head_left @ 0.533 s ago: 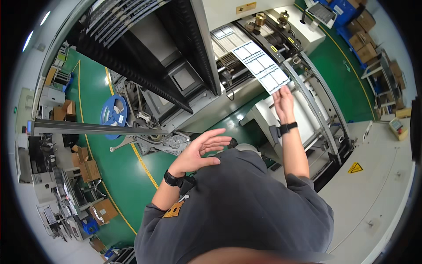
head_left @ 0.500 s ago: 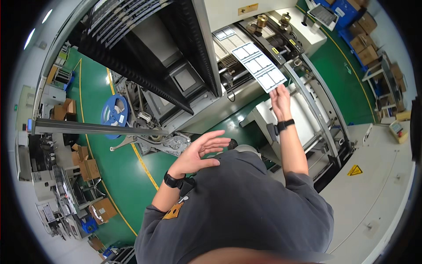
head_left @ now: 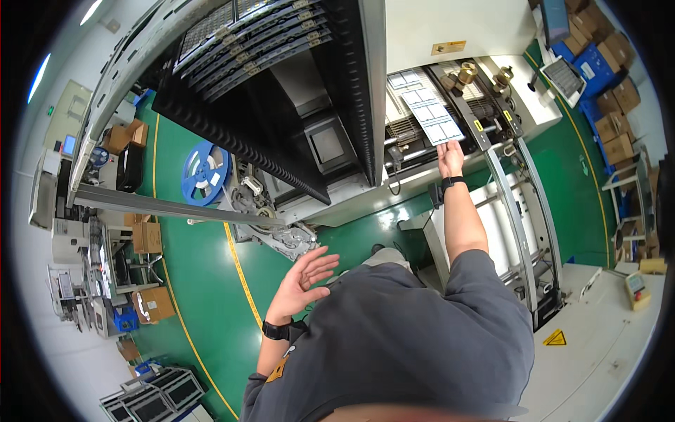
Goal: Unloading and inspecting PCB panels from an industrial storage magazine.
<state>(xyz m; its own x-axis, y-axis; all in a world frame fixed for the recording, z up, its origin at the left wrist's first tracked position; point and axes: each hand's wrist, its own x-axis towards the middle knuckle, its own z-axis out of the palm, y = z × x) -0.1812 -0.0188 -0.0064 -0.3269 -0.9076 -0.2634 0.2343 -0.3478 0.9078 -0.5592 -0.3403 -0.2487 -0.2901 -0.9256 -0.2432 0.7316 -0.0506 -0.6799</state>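
While left fingers (head_left: pixel 322 264) spread empty, right fingers (head_left: pixel 448 150) hold the panel (head_left: pixel 429 112), tips partly hidden.

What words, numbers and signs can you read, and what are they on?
No words or numbers are clear enough to read.
Yellow warning triangle, on the pale machine top: mark too small to tell.
Yellow label, on the white machine panel: too small.
Two little yellow labels, on dark bars: too small.
White labels, on the blue reel and blue box: too small.
White sheet at the right hand: dark lines, no readable words.
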